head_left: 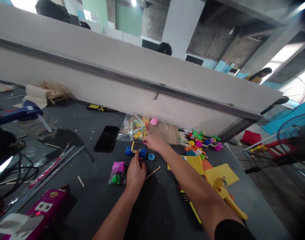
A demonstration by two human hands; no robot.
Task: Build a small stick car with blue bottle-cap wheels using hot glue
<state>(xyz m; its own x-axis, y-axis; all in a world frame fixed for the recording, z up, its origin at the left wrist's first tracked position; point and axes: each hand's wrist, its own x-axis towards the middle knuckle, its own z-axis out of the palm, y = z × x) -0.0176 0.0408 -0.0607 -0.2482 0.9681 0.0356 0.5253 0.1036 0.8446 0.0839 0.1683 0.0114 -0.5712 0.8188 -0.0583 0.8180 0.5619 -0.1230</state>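
My left hand [136, 171] reaches up from the bottom, its fingers closed at a small craft piece of pale sticks with blue lumps [142, 152] at its ends. A short yellow stick [132, 145] stands up from this piece. My right hand [154, 142] is just above and to the right, fingertips pinched together; a speck of pink shows there, too small to name. Beside the craft piece lies a small round light-blue cap [151, 156]. A thin wooden stick [153, 172] rests right of my left hand. Near that hand's other side is a clear bag [117, 172] with pink and green lumps.
A black phone [106, 138] lies left of my hands. Behind them is a plastic bag of craft bits [134, 128] against the white partition [117, 90]. Colourful pieces [199, 141], yellow sheets [222, 175] and a yellow tool [229, 198] lie right. A blue glue gun [29, 111] is left.
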